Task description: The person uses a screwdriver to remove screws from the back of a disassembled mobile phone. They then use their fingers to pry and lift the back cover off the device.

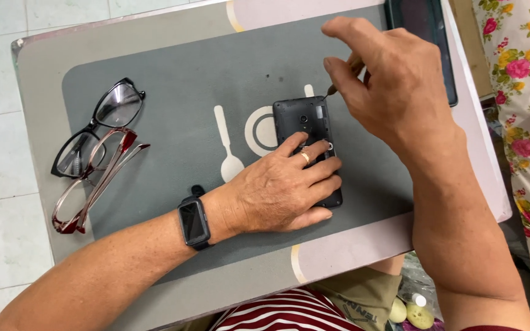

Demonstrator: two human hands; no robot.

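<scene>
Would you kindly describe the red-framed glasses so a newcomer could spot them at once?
Start at the grey mat covering the table. On its left edge lie two pairs of spectacles; the red-framed glasses are the nearer pair, translucent dark red, partly overlapping the black-framed glasses.

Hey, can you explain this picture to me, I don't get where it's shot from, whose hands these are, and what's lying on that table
The picture comes from a camera worn on a person's head, looking down, so both arms reaching in from the bottom are that person's own. The left hand, with a ring and a dark wristwatch, presses flat on a black phone lying back-side up with its cover off. The right hand pinches a thin screwdriver, its tip at the phone's upper right corner. All this sits on a grey mat printed with a white spoon and plate, on a small table. To the left lie two pairs of glasses: black frames and reddish frames. A dark tablet rests at the far right edge.
</scene>
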